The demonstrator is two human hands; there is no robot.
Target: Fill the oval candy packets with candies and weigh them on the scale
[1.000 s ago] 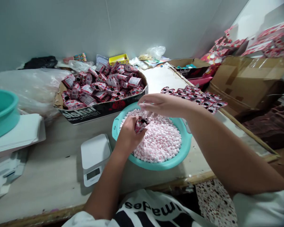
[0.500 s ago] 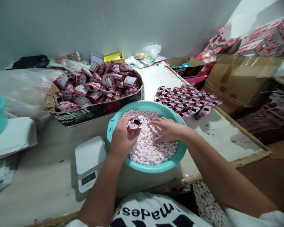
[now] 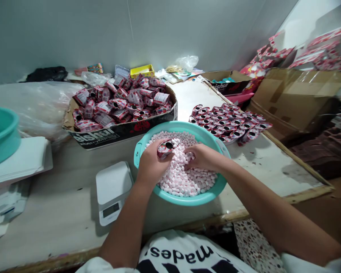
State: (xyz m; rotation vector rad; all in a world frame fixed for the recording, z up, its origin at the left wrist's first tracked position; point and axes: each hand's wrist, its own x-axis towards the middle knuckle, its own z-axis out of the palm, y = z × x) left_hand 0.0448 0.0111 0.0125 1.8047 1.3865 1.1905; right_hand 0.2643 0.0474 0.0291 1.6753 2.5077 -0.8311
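A teal basin [image 3: 187, 200] on the worktop holds a heap of small pink and white candies [image 3: 187, 178]. My left hand [image 3: 151, 165] is closed round a small red and white packet [image 3: 165, 147], its dark mouth facing up over the heap. My right hand [image 3: 202, 157] lies on the candies just right of the packet, fingers curled into them. What its fingers hold is hidden.
A cardboard tray [image 3: 122, 131] piled with the same packets stands behind the basin. Rows of open packets [image 3: 227, 123] lie to the right. A white kitchen scale [image 3: 112, 191] sits left of the basin, another teal basin [image 3: 0, 132] at far left, brown boxes [image 3: 295, 94] right.
A second ago my right hand was raised above the packet; it dropped into the candies and now curls closer to the packet. My left hand kept hold of the packet.
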